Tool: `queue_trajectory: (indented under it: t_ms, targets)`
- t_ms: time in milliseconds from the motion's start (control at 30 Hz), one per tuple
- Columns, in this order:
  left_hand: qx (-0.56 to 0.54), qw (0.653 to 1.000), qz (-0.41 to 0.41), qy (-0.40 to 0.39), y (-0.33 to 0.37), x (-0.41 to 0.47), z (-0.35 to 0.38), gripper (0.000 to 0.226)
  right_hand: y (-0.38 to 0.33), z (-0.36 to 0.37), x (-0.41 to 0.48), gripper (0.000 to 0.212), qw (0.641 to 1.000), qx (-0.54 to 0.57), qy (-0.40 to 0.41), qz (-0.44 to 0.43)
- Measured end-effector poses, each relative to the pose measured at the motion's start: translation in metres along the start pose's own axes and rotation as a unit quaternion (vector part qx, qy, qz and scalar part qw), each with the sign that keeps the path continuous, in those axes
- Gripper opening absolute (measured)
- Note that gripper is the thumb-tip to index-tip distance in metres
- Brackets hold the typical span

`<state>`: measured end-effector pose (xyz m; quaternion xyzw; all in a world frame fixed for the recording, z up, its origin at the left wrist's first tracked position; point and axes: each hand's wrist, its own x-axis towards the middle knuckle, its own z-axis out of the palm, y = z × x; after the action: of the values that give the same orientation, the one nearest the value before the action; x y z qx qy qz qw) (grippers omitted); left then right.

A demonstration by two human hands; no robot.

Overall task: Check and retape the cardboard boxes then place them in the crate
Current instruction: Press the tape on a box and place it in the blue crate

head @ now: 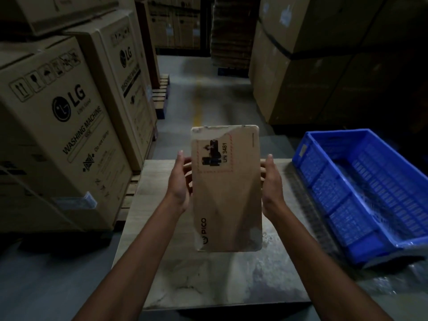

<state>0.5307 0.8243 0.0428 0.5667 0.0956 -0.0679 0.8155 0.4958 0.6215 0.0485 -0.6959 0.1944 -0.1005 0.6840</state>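
Here, a flat brown cardboard box [228, 195], long axis running up-frame at centre, is clasped edgewise by left grip [180, 185] and right grip [273, 186].

Dim, soft blur — dark, warped edges

Before you a worn, stained wooden tabletop [208, 274] stands on the grey concrete floor [220, 93], with the blue plastic crate [335, 193] just beside its right edge, perhaps overlapping it; you cannot tell.
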Motion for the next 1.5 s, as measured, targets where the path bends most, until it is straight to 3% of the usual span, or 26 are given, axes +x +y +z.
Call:
queue_trajectory:
  t_ms: [133,367,600,700,833,900,1000,1100,1167,1267,1367,1433,1500]
  targets:
    - [-0.047,0.998,-0.030,0.012,0.011,0.001,-0.006,0.070,-0.003,-0.011,0.003,0.063,0.997,0.068,0.011,0.037]
    - [0.007,0.994,-0.105,-0.004,-0.009,0.002,-0.018,0.092,0.038,-0.013,0.002,0.064,0.990,-0.031,-0.060,0.125]
    - [0.035,0.983,-0.133,-0.122,-0.016,0.000,-0.022,0.049,0.051,-0.009,-0.008,0.049,0.989,-0.019,-0.086,0.120]
    - [0.035,0.982,-0.103,-0.156,-0.017,0.006,-0.028,0.048,0.048,-0.012,-0.005,0.047,0.992,0.035,-0.078,0.093]
    - [-0.032,0.981,-0.075,-0.178,-0.012,0.004,-0.031,0.053,0.041,-0.014,-0.003,0.037,0.991,0.106,0.001,0.078]
    - [-0.061,0.976,-0.085,-0.192,-0.006,0.002,-0.029,0.041,0.039,-0.014,-0.001,0.042,0.991,0.114,0.019,0.066]
    - [-0.012,0.982,-0.130,-0.136,-0.007,0.005,-0.024,0.028,0.049,-0.014,0.002,0.052,0.997,0.067,0.011,0.033]
    - [0.085,0.976,-0.172,-0.106,-0.017,0.010,-0.025,0.065,0.065,-0.015,-0.008,0.057,0.999,0.020,-0.011,0.033]
    - [0.127,0.961,-0.220,-0.109,-0.021,0.011,-0.024,0.074,0.079,-0.017,-0.020,0.060,0.999,-0.002,-0.030,0.032]
    - [0.150,0.940,-0.277,-0.134,-0.014,0.012,-0.022,0.065,0.088,-0.019,-0.031,0.062,0.999,0.004,-0.051,0.013]
    - [0.134,0.940,-0.276,-0.149,-0.011,0.011,-0.017,0.059,0.086,-0.023,-0.026,0.055,0.999,-0.002,-0.025,0.028]
    - [0.109,0.948,-0.248,-0.166,-0.015,0.010,-0.014,0.044,0.083,-0.029,-0.021,0.039,0.996,-0.083,0.013,-0.008]
    - [0.070,0.955,-0.213,-0.193,-0.018,0.007,-0.010,0.038,0.077,-0.039,-0.018,0.028,0.970,-0.213,0.046,-0.106]
